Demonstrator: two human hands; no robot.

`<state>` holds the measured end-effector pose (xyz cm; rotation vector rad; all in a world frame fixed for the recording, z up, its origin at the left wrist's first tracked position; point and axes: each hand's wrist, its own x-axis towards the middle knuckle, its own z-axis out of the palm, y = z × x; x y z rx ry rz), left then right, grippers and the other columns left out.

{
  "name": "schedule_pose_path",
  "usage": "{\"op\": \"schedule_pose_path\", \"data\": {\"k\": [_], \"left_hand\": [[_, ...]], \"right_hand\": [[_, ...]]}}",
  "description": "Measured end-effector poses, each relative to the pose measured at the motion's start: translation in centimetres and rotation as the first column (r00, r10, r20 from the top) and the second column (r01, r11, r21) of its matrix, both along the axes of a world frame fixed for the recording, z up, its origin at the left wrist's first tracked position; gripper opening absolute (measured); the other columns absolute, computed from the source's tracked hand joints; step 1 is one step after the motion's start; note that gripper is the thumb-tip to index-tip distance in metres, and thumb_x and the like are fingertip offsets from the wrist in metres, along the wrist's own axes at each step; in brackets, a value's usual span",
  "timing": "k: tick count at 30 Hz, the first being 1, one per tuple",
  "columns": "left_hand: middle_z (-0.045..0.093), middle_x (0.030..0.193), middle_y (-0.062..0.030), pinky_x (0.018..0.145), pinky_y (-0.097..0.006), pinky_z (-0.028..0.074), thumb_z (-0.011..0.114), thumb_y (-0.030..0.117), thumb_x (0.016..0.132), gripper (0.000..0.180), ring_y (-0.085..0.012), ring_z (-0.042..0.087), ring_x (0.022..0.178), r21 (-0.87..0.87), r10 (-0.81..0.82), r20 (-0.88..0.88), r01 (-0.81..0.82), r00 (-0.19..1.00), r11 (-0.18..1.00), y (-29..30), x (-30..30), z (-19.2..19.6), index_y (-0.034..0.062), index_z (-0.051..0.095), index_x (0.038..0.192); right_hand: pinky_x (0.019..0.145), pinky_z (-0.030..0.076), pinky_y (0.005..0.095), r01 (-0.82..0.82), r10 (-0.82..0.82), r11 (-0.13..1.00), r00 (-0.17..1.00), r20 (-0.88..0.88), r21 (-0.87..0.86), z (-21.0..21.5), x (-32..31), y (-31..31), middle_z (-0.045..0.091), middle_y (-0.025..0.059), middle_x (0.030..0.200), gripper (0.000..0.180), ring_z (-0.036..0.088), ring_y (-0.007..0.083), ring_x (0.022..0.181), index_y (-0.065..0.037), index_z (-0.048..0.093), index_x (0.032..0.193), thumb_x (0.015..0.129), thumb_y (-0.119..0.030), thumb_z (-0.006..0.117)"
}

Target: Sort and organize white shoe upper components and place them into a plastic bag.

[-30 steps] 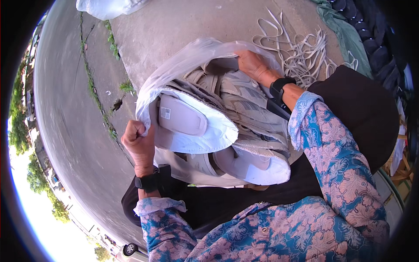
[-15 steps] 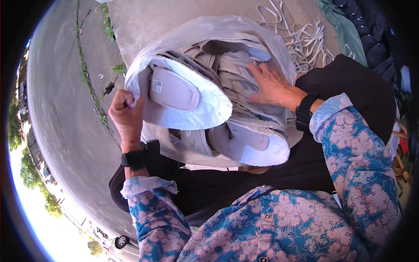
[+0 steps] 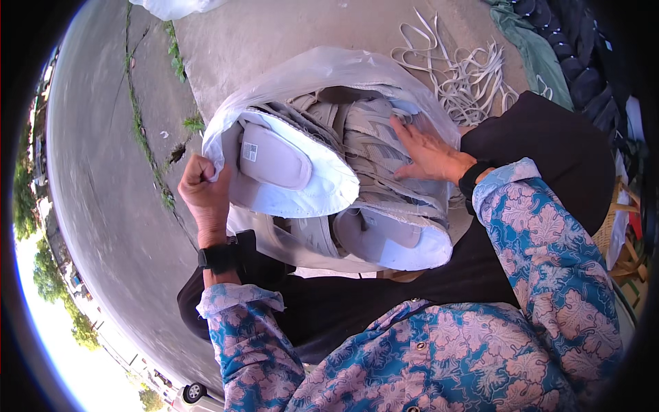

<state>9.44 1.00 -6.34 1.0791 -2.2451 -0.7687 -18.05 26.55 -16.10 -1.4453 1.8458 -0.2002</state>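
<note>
A clear plastic bag [image 3: 295, 69] packed with pale grey shoe uppers stands between my knees, its mouth spread wide. My left hand [image 3: 208, 196] is closed in a pinch on the bag's left rim. Right beside it lies an upper with a white lining [image 3: 333, 178] and a printed label on its insole area. Another white-lined upper [image 3: 412, 250] sticks out at the near right. Fingers apart, my right hand [image 3: 434, 152] rests on the stacked laced uppers [image 3: 374, 134] inside the bag's right side. Uppers deeper in the bag are hidden.
A heap of off-white shoelaces [image 3: 477, 75] lies on the concrete beyond the bag. Farther right are a green cloth [image 3: 542, 65] and dark piled material [image 3: 590, 89]. Another white plastic bag [image 3: 180, 7] shows at the far edge. Weeds [image 3: 194, 123] grow along cracks at left.
The whole view has shifted slightly, so the bag sits a little lower in the picture. My left hand keeps its pinch; the right stays spread on the uppers.
</note>
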Motion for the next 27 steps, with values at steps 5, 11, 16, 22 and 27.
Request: {"op": "schedule_pose_path", "data": {"k": [5, 11, 16, 22, 27], "left_hand": [[0.027, 0.063, 0.0035, 0.055, -0.02, 0.027, 0.062, -0.005, 0.066, 0.036, -0.0081, 0.026, 0.061, 0.004, 0.004, -0.012, -0.004, 1.0, 1.0, -0.2, -0.4, -0.4, 0.0084, 0.029, 0.065], [0.026, 0.066, 0.0053, 0.055, -0.021, 0.024, 0.064, -0.004, 0.069, 0.04, -0.0071, 0.026, 0.063, 0.013, 0.006, -0.016, -0.006, 1.0, 1.0, -0.4, 0.3, -0.2, 0.0112, 0.028, 0.066], [0.028, 0.064, 0.0039, 0.055, -0.02, 0.027, 0.063, -0.005, 0.067, 0.035, -0.0081, 0.027, 0.062, 0.016, 0.013, -0.029, -0.012, 1.0, 1.0, -0.6, 0.5, -0.4, 0.0087, 0.03, 0.065], [0.028, 0.064, 0.0041, 0.055, -0.02, 0.027, 0.062, -0.005, 0.068, 0.035, -0.0079, 0.026, 0.062, 0.003, 0.022, -0.039, -0.022, 0.999, 1.0, -0.8, 0.6, -0.5, 0.0088, 0.03, 0.065], [0.027, 0.064, 0.0042, 0.055, -0.021, 0.026, 0.062, -0.005, 0.066, 0.036, -0.008, 0.026, 0.061, 0.019, 0.052, -0.022, -0.052, 0.998, 0.998, -0.8, 0.7, -0.4, 0.0089, 0.029, 0.065]], "right_hand": [[0.099, 0.039, 0.0441, 0.004, -0.005, 0.998, 1.0, -0.003, -0.056, -0.3, 0.0, 0.6, 0.04, 0.0321, 0.129, 0.089, 0.046, 0.0457, 0.116, 0.004, 0.01, 0.144, 0.082, -0.031, 0.064], [0.104, 0.033, 0.041, 0.04, -0.04, 0.999, 0.999, 0.015, 0.001, -0.1, 0.5, -0.2, 0.041, 0.0296, 0.131, 0.082, 0.043, 0.0433, 0.119, 0.003, 0.016, 0.144, 0.082, -0.021, 0.064], [0.106, 0.031, 0.0407, 0.105, -0.109, 0.993, 0.991, 0.077, 0.059, 0.2, -0.2, -0.3, 0.04, 0.0273, 0.134, 0.077, 0.042, 0.0424, 0.122, 0.001, 0.017, 0.144, 0.083, -0.017, 0.06], [0.105, 0.033, 0.0415, 0.187, -0.186, 0.982, 0.979, 0.078, -0.002, 0.3, -1.6, -1.7, 0.039, 0.0285, 0.135, 0.072, 0.041, 0.0433, 0.123, 0.0, 0.019, 0.144, 0.082, -0.009, 0.054], [0.099, 0.04, 0.044, 0.175, -0.194, 0.975, 0.972, -0.135, -0.14, -1.6, 0.2, -2.3, 0.046, 0.0325, 0.125, 0.075, 0.05, 0.0457, 0.114, 0.002, 0.021, 0.142, 0.078, -0.009, 0.058]]}}
